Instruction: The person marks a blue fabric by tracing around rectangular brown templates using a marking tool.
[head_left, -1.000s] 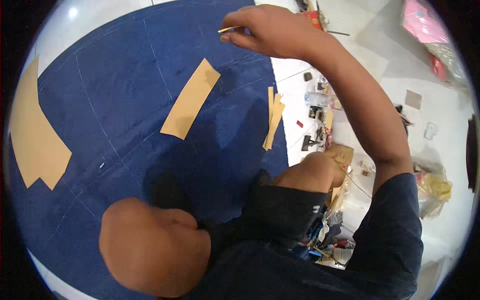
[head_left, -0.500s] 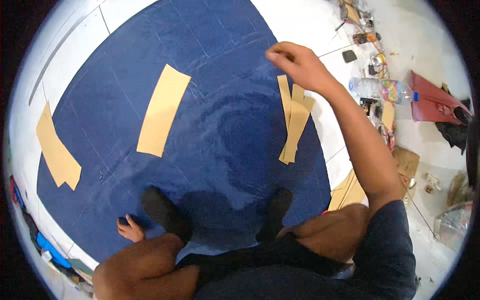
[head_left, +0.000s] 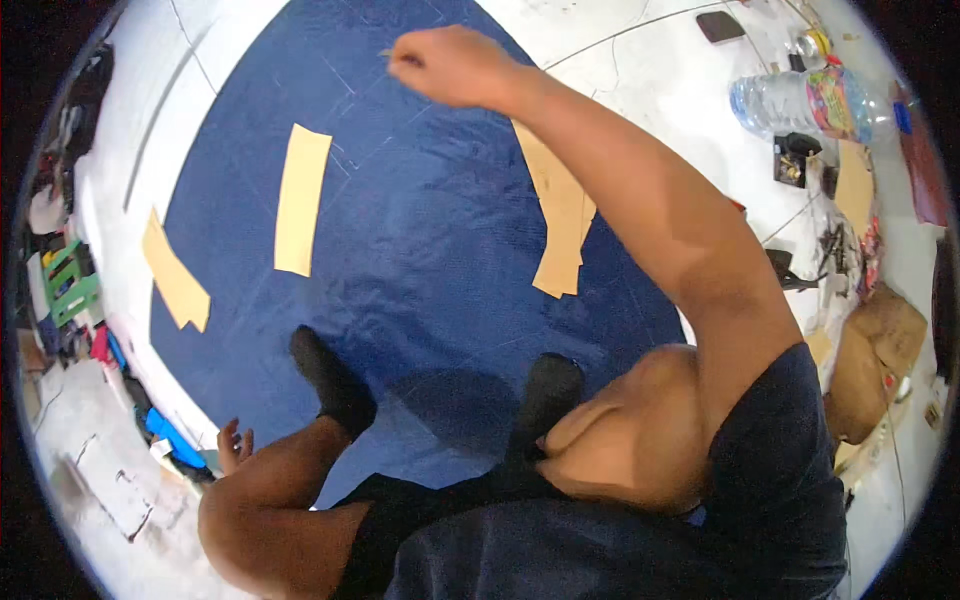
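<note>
A wide dark blue cloth [head_left: 420, 240] with thin pale lines drawn on it is spread over the floor. My right hand [head_left: 450, 66] is above its far part, fingers pinched; a tiny pale tip shows at them, too small to name. Tan paper pattern pieces lie on the cloth: one strip [head_left: 303, 200] left of the middle, a notched one [head_left: 178, 275] near the left edge, and an overlapping group [head_left: 562, 225] partly behind my right forearm. Beside my left knee, my left hand [head_left: 235, 446] has its fingers apart and holds nothing visible; the knee hides part of it.
My socked feet [head_left: 335, 385] rest on the cloth. At the right on the white tiles are a clear plastic bottle [head_left: 800, 103], a dark flat object [head_left: 720, 27] and a piece of brown cardboard [head_left: 875, 365]. A green plastic item [head_left: 72, 285] and a blue one [head_left: 175, 437] lie at the left.
My right hand has moved left and farther out over the cloth. My left hand has lifted from the cloth towards my knee. The whole view has shifted.
</note>
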